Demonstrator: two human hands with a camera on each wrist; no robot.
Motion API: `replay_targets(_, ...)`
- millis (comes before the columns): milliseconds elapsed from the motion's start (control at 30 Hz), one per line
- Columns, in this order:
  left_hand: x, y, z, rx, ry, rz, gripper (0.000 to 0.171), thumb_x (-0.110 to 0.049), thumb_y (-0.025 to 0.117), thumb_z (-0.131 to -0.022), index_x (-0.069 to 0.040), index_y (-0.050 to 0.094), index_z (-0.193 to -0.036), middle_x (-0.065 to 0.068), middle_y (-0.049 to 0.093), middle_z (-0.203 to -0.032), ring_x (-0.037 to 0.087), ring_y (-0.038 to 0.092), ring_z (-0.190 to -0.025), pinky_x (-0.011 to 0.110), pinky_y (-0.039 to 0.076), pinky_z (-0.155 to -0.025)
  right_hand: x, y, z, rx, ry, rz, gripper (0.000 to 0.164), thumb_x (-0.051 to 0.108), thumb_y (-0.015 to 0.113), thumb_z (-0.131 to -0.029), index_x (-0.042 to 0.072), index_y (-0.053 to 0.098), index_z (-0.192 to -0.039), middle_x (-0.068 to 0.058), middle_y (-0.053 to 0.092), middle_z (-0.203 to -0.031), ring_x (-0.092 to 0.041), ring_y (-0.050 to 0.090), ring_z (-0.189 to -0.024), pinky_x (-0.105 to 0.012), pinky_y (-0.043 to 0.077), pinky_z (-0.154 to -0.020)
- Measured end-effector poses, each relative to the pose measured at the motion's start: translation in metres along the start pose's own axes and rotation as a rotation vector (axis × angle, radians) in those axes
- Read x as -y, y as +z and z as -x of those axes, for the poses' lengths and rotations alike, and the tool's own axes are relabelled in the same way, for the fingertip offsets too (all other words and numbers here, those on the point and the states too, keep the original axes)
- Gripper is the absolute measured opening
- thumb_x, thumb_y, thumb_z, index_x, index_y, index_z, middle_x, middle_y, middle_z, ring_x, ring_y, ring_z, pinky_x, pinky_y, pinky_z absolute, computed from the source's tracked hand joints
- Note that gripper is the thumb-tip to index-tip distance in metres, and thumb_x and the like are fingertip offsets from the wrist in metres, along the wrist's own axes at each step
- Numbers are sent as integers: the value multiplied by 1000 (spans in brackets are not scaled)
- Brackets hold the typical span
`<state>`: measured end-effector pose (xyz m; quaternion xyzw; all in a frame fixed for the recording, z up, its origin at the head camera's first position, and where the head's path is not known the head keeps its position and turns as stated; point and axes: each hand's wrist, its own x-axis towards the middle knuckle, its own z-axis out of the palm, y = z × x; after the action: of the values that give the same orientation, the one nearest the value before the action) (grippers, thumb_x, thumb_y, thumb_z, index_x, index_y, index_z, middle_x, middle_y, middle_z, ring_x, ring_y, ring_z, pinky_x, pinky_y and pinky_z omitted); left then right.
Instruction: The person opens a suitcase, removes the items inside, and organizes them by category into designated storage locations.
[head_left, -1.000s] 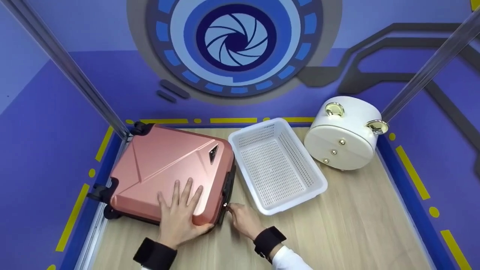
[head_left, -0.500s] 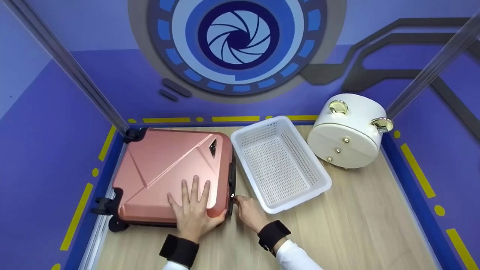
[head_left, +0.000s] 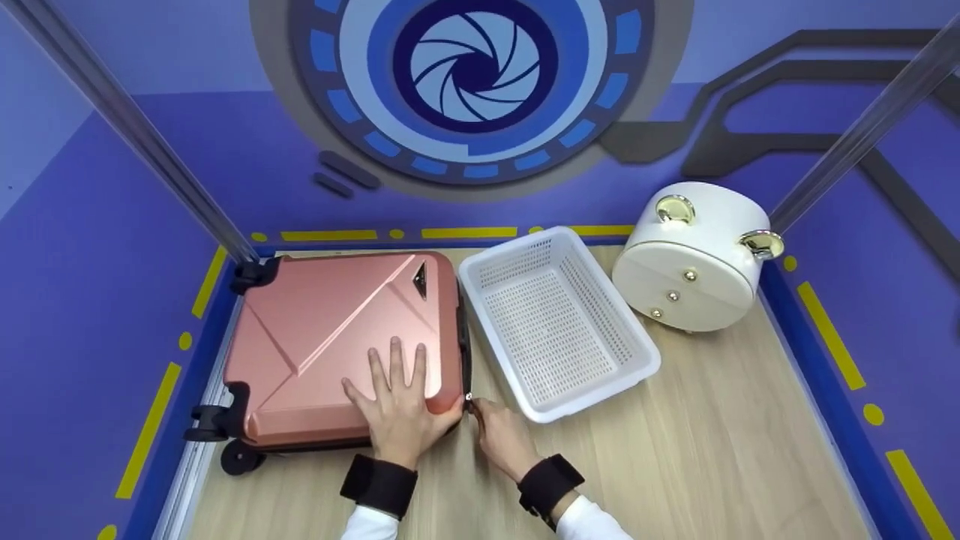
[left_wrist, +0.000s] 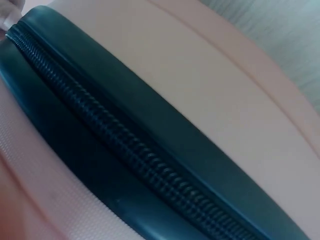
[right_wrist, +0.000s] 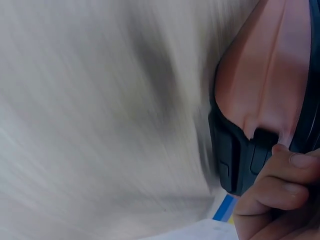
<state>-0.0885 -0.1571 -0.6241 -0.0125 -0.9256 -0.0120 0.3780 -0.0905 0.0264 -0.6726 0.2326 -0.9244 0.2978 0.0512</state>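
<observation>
A pink hard-shell suitcase lies flat at the left, its wheels to the left. On its near right part rests my left hand, fingers straight and spread, thumb at the edge. My right hand pinches a small metal zipper pull on the suitcase's right side, close to the near corner. The left wrist view shows the black zipper along the side, its teeth meshed there, with fingertips at the top left. In the right wrist view, curled fingers sit beside the suitcase's black handle; the pull is hidden there.
Just right of the suitcase stands a white perforated plastic basket. A round white case with gold ear-shaped trims and several gold studs stands at the back right. Blue panels wall the wooden surface on three sides.
The suitcase has turned slightly counterclockwise, squarer to the back wall. My left hand has shifted right with it. My right hand has moved with the zipper pull along the side toward the near corner.
</observation>
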Motion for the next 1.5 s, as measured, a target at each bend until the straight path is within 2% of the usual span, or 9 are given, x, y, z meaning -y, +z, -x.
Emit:
replay_targets(367,-3,-1,0,63,-4,-56,114,-89,67,-54,-20,63,-145,18,52,-154,51,48,-138,87,27,-100,8,-3,14,39,5,-39,13,-1,60,-99,4,70,-104,-8,76,-95,-24,75,-86,-36,61,-71)
replay_targets(500,1,-6,-2,141,33,-57,112,-89,63,-62,-19,58,-149,20,49,-156,53,46,-139,87,30,-98,5,-1,16,49,-21,-42,12,-1,59,-100,5,70,-103,-8,76,-95,-21,75,-87,-35,60,-73)
replay_targets(600,14,-13,-7,214,109,-1,116,-91,65,-61,-18,55,-152,21,47,-157,56,45,-138,87,32,-96,2,2,16,34,-46,-51,13,0,59,-100,7,70,-101,-6,76,-95,-20,74,-88,-34,60,-74)
replay_targets(733,37,-18,-11,262,161,137,119,-89,75,-52,-24,57,-150,16,47,-158,54,44,-140,85,28,-102,-3,5,14,4,-73,-45,14,1,58,-101,8,71,-101,-5,76,-96,-19,75,-88,-33,60,-75)
replay_targets(867,43,-14,-9,248,139,188,119,-89,75,-51,-24,57,-149,17,46,-159,58,39,-141,88,22,-102,-5,9,13,-31,-76,-36,13,0,60,-100,7,71,-101,-6,76,-94,-21,75,-84,-33,61,-72)
replay_targets(967,37,-11,-8,228,90,145,122,-92,72,-52,-22,57,-150,19,45,-159,63,37,-140,90,21,-100,-6,12,11,-70,-70,-29,13,-1,61,-98,6,71,-103,-8,76,-93,-23,75,-80,-34,61,-68)
replay_targets(1100,25,-10,-11,223,33,57,124,-95,69,-51,-23,56,-151,18,44,-160,62,38,-140,88,25,-100,-6,12,4,-121,-55,-20,12,-1,63,-97,3,71,-105,-11,77,-93,-26,75,-78,-37,61,-66)
replay_targets(1267,18,-9,-17,243,13,-6,125,-98,65,-51,-24,55,-152,18,43,-161,60,39,-141,88,28,-99,-7,8,-1,-118,-47,-9,12,-1,63,-97,2,71,-106,-13,77,-94,-27,75,-79,-39,61,-67)
replay_targets(1500,14,-6,-19,257,-2,4,125,-97,66,-52,-24,54,-153,18,42,-162,60,37,-142,88,26,-100,-8,7,0,-107,-27,-17,12,0,63,-98,1,70,-108,-13,77,-96,-26,76,-81,-40,61,-67)
